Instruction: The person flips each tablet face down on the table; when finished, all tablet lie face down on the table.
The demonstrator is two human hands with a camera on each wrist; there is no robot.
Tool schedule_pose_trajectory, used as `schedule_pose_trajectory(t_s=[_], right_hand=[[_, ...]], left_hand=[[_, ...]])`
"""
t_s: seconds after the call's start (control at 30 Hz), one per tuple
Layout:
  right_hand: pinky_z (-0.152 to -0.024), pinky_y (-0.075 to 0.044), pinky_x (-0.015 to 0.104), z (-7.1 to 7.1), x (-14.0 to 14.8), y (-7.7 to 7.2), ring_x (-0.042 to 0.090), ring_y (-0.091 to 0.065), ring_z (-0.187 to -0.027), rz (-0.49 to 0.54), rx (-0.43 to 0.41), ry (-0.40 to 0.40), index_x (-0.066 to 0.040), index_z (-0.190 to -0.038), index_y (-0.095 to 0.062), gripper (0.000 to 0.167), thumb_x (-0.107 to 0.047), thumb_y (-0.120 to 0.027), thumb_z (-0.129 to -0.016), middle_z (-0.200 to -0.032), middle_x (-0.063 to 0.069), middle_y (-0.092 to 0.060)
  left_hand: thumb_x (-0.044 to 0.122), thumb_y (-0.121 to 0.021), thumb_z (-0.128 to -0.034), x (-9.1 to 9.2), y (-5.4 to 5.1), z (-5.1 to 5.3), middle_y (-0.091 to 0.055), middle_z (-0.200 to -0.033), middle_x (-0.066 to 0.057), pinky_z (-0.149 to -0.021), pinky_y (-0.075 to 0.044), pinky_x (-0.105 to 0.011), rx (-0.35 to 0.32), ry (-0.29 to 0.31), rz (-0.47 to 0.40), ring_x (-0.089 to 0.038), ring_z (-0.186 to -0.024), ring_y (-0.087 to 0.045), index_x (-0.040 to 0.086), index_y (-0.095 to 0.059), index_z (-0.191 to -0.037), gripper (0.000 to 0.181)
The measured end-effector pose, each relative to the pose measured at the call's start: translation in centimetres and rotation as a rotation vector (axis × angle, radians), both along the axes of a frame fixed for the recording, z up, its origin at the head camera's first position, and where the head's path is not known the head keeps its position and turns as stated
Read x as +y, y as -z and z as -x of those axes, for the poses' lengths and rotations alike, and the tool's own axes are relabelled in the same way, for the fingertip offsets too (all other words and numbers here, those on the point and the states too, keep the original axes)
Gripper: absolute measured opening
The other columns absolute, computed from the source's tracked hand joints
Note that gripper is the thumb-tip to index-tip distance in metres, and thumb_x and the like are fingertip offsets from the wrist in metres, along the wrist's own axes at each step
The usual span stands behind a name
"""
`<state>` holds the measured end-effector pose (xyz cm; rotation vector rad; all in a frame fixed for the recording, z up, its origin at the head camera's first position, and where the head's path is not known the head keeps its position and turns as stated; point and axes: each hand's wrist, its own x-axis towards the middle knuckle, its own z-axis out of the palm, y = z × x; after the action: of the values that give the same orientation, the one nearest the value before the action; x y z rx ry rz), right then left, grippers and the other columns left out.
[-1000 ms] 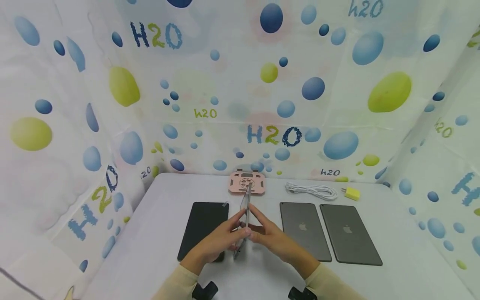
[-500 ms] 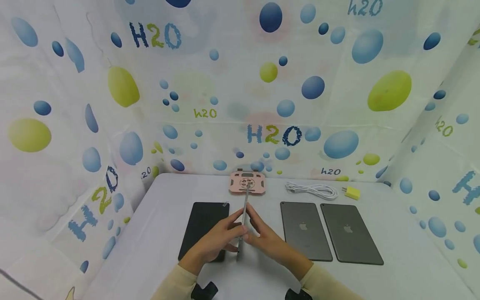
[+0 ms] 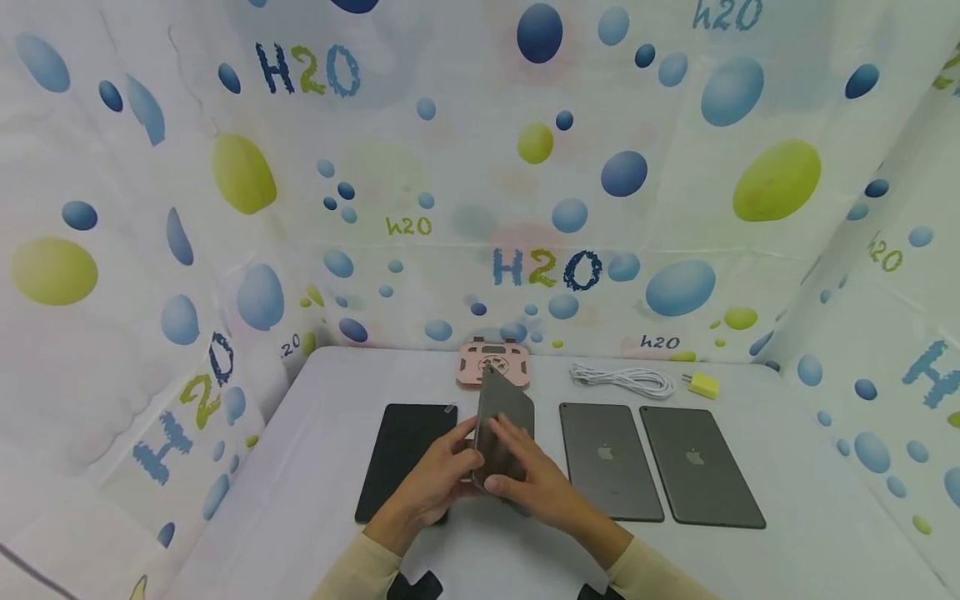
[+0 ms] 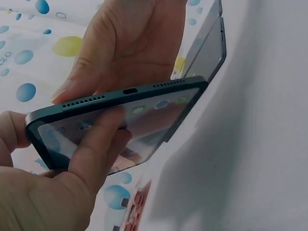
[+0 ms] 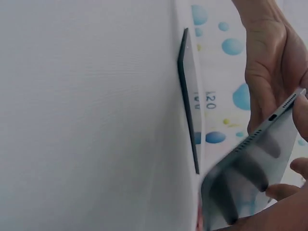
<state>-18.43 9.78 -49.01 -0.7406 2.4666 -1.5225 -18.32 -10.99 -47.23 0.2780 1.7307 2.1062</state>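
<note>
A dark tablet (image 3: 512,408) is held tilted above the middle of the table, its back turned towards the right. My left hand (image 3: 429,485) grips its left edge, thumb near that edge. In the left wrist view, fingers of my left hand (image 4: 62,192) lie against the glossy side of the tablet (image 4: 149,127), whose port edge faces the camera. My right hand (image 3: 542,485) touches the tablet's back with thumb and extended fingers. The right wrist view has the tablet (image 5: 250,166) at lower right, with part of my right hand (image 5: 281,207) beside it.
A black tablet (image 3: 401,454) lies to the left. Two grey tablets (image 3: 609,458) (image 3: 697,467) lie side by side on the right. Behind are a pink case (image 3: 471,367), a coiled white cable (image 3: 626,382) and a yellow plug (image 3: 705,385). A printed curtain (image 3: 465,167) surrounds the table.
The held tablet has turned from nearly edge-on, so its back now shows. My right hand's fingers have moved from its edge onto its back.
</note>
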Motion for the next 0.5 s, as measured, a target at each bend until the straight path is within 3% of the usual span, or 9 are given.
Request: schedule_pose_trajectory(t_s=[0.17, 0.33, 0.5], right_hand=[[-0.113, -0.025, 0.074, -0.2, 0.6, 0.2, 0.042, -0.018, -0.154, 0.055, 0.019, 0.092, -0.024, -0.156, -0.043, 0.080, -0.031, -0.082, -0.087, -0.168, 0.006, -0.026], [-0.109, -0.033, 0.073, -0.1, 1.1, 0.3, 0.044, -0.027, -0.151, 0.126, 0.042, 0.170, -0.016, -0.150, -0.051, 0.070, -0.021, -0.081, -0.087, -0.165, 0.011, -0.032], [-0.107, -0.038, 0.070, 0.0, 1.9, 0.4, 0.044, -0.029, -0.149, 0.151, 0.095, 0.212, -0.017, -0.150, -0.051, 0.066, -0.025, -0.078, -0.090, -0.166, 0.010, -0.031]], left_hand=[[0.002, -0.052, -0.0894, -0.1, 0.4, 0.0, -0.046, -0.135, -0.028, -0.092, -0.056, -0.053, -0.005, -0.036, -0.047, -0.039, -0.120, -0.057, 0.010, -0.026, -0.161, 0.077], [-0.003, -0.051, -0.0884, -0.6, 0.9, 0.2, -0.045, -0.136, -0.028, -0.093, -0.055, -0.054, -0.003, -0.051, -0.082, -0.038, -0.124, -0.056, 0.011, -0.025, -0.161, 0.079], [-0.002, -0.058, -0.0876, -1.0, 1.1, 0.2, -0.051, -0.128, -0.022, -0.088, -0.057, -0.043, 0.005, -0.089, -0.009, -0.030, -0.114, -0.060, 0.012, -0.023, -0.162, 0.083]])
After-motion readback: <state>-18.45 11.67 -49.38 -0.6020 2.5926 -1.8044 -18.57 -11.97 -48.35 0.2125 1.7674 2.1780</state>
